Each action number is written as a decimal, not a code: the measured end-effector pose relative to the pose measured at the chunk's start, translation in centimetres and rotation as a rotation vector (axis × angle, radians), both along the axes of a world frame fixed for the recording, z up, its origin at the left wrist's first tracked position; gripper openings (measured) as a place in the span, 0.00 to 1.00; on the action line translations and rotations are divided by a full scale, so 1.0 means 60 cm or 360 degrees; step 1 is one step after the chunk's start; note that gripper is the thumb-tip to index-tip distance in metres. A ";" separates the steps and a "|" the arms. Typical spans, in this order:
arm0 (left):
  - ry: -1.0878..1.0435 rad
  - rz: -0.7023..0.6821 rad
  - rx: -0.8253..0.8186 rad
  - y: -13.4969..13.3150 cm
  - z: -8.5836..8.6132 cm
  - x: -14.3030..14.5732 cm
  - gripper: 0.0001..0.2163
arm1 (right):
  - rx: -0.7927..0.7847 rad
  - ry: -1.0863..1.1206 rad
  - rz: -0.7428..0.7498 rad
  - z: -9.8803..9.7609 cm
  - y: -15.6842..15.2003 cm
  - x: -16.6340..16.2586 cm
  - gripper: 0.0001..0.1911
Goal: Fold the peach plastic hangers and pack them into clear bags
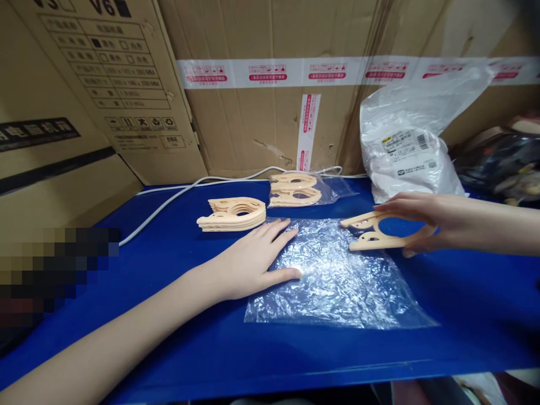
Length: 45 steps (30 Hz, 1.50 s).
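My left hand (253,259) lies flat with fingers stretched out, pressing the left edge of a clear plastic bag (337,281) spread on the blue table (169,337). My right hand (422,222) grips a small stack of beige folded plastic hangers (371,233) at the bag's upper right edge. A loose stack of the same beige hangers (234,215) sits just beyond my left hand. Another set of hangers sealed in a clear bag (297,190) lies farther back.
Large cardboard boxes (261,84) wall off the back and left. A white plastic sack with a label (409,146) stands at the back right, dark clutter (502,163) beside it. A white cable (169,202) runs across the table's back left.
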<state>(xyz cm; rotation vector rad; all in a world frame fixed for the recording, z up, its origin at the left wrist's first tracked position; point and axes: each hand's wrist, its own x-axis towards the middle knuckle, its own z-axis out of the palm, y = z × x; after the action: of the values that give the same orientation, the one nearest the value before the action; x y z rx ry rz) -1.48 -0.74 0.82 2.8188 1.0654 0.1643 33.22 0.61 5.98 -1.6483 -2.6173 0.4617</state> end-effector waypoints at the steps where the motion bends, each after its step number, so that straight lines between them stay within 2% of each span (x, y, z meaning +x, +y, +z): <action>1: -0.0044 -0.0066 0.0042 -0.003 0.003 0.003 0.32 | -0.0001 -0.0065 0.0001 0.004 0.000 0.002 0.37; 4: -0.0204 -0.0324 0.0114 -0.015 0.014 0.028 0.23 | -0.0025 -0.0141 0.0018 0.012 -0.002 0.007 0.37; 6: -0.0257 -0.0478 0.0085 -0.022 0.017 0.054 0.21 | -0.0063 -0.0168 -0.0004 0.016 -0.006 0.007 0.38; 8: -0.0257 -0.0604 0.0061 -0.023 0.013 0.081 0.20 | -0.0105 -0.0206 -0.0052 0.020 -0.009 0.005 0.40; 12: -0.0250 -0.0709 0.0110 -0.011 -0.005 0.118 0.19 | -0.0167 -0.0255 -0.0124 0.027 -0.011 -0.002 0.43; 17: -0.0249 -0.0660 0.0299 -0.005 -0.019 0.129 0.15 | -0.0187 -0.0261 -0.0165 0.028 -0.013 -0.010 0.43; 23: -0.0364 -0.0601 0.0362 -0.010 -0.023 0.129 0.10 | -0.0270 -0.0169 -0.0177 0.034 -0.021 -0.009 0.43; 26: -0.0391 -0.0641 0.0391 -0.007 -0.026 0.128 0.09 | -0.0266 -0.0166 -0.0131 0.034 -0.021 -0.008 0.44; 31: -0.0356 -0.0827 0.0253 -0.006 -0.024 0.125 0.17 | -0.0283 -0.0167 -0.0164 0.035 -0.023 -0.015 0.43; 34: -0.0275 -0.0854 0.0228 -0.007 -0.020 0.125 0.21 | -0.0259 -0.0168 -0.0176 0.035 -0.022 -0.013 0.42; 39: -0.0244 -0.0739 0.0401 -0.011 -0.017 0.125 0.15 | -0.0246 -0.0075 -0.0146 0.032 -0.023 0.001 0.38; 43: -0.0300 -0.0590 0.0566 -0.014 -0.018 0.122 0.09 | -0.0472 0.0123 -0.0110 0.030 -0.028 -0.003 0.35; 45: -0.0356 -0.0531 0.0637 -0.015 -0.018 0.121 0.09 | -0.0544 0.0117 -0.0101 0.025 -0.030 -0.015 0.35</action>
<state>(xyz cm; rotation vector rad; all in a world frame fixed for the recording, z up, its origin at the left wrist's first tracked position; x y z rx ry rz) 5.79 -1.64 -0.26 3.1706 0.5528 0.7092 32.32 -1.19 7.49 -1.7527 -2.5331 0.9932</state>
